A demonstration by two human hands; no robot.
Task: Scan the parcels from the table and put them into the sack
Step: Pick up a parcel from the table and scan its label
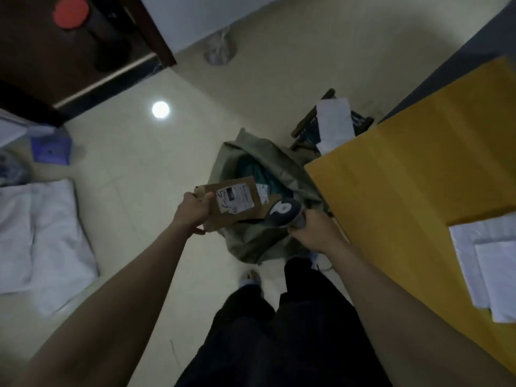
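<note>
My left hand (192, 209) grips the left edge of a brown cardboard parcel (240, 216) with a white shipping label facing up. The parcel hangs over the open mouth of a grey-green sack (251, 244) on the floor beside the table. My right hand (315, 233) holds a dark handheld scanner (282, 212), its head close to the parcel's right edge. Inside the sack I see a teal item (251, 170) and another labelled parcel (264, 191).
The yellow table (405, 177) stands to the right, with white flat parcels (491, 263) near its front edge. A wooden chair with white paper (333, 121) sits behind the sack. White bags (42, 236) and a purple box (51, 149) lie on the floor at left.
</note>
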